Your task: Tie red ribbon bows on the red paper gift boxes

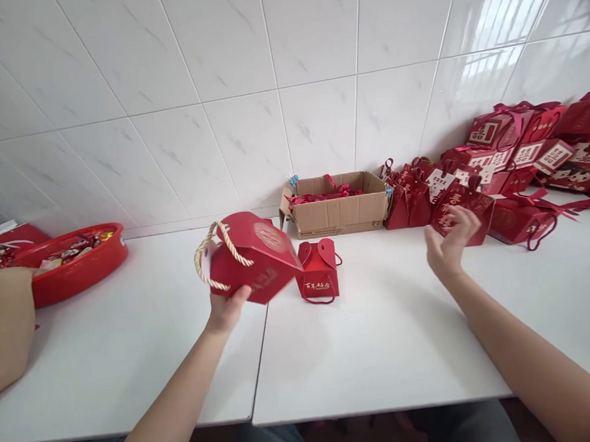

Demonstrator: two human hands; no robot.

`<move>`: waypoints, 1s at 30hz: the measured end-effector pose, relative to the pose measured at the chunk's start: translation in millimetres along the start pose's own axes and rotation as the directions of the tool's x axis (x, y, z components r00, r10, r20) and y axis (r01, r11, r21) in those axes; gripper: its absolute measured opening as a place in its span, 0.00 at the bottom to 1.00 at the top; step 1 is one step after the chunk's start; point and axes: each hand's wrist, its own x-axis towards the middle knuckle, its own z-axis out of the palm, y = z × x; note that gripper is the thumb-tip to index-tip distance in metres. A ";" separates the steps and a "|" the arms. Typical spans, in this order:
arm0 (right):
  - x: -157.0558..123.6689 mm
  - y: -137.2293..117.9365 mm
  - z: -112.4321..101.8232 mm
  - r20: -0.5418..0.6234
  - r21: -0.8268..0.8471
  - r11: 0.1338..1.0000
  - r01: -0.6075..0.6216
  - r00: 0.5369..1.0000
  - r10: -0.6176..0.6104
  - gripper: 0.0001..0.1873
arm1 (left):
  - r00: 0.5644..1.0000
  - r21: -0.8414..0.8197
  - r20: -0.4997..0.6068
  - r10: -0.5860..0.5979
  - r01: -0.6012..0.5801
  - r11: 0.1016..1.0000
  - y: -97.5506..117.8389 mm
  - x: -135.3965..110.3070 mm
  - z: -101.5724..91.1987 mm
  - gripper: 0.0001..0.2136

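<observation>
My left hand (226,310) grips a red gift box (264,253) with cream rope handles, holding it tilted above the table. Just right of it stands a smaller red gift box (318,273) with gold lettering and a dark red cord handle. Over on the right, my right hand (451,241) is raised with fingers apart and nothing in it. Directly behind that hand are red gift boxes (467,210) with ribbon loops.
A cardboard box (342,217) holding red ribbons stands against the tiled wall. Stacked red gift boxes (504,128) fill the back right. At left, another person's arm (9,325) reaches by a red basin (78,271) of wrapped sweets. A seam divides the white tables (373,356).
</observation>
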 end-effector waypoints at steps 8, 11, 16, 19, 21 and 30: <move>-19.4 -5.4 13.3 0.331 0.038 0.993 -0.109 0.939 0.091 0.28 | 0.702 -0.383 0.656 0.279 -0.009 0.924 60.8 -80.7 89.5 0.52; -18.0 2.5 12.3 0.324 0.039 0.986 -0.164 0.935 0.142 0.29 | 0.682 -0.309 0.691 0.238 -0.018 0.951 54.6 -91.7 111.9 0.55; -16.8 7.3 15.4 0.320 0.042 0.982 -0.183 0.934 0.161 0.29 | 0.770 -0.059 0.429 0.472 -0.498 0.865 39.9 -74.2 113.9 0.54; -18.1 6.0 18.4 0.350 0.058 0.981 -0.183 0.924 0.151 0.29 | 0.783 0.099 0.244 0.572 -0.607 0.788 38.0 -53.4 106.0 0.44; -18.9 4.5 19.2 0.379 0.064 0.981 -0.185 0.913 0.147 0.28 | 0.870 0.282 0.203 0.450 -0.492 0.824 38.7 -39.9 104.5 0.41; -20.7 7.1 14.4 0.408 0.066 0.970 -0.235 0.893 0.189 0.28 | 0.968 0.591 0.250 0.004 -0.156 0.792 37.7 -11.5 118.0 0.33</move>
